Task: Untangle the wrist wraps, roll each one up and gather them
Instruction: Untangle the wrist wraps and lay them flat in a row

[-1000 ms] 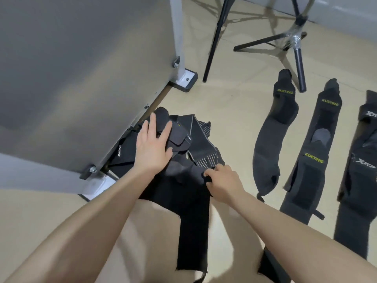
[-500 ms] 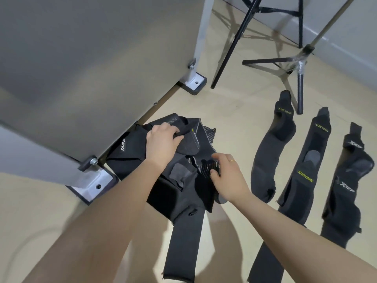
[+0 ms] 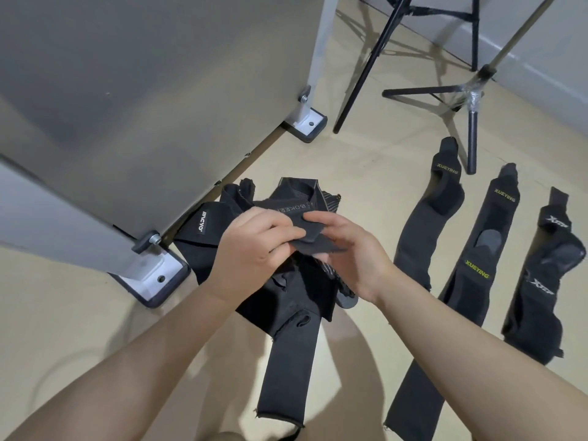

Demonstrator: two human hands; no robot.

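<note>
Fingers of the left hand (image 3: 254, 249) and right hand (image 3: 350, 253) pinch one wrist-wrap end (image 3: 310, 237) above the tangled pile (image 3: 286, 297) on the floor, likely to free it beside three straightened wraps (image 3: 496, 249).

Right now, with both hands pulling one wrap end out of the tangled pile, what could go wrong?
1. Both hands, left hand and right hand, pinch the same wrap end. The tangled pile is still knotted below it, so pulling may lift or tighten the whole bundle.
2. The pile lies against the partition foot; a strap could catch on its bolt.
3. The three laid-out wraps lie close to the right forearm and may be disturbed.
</note>
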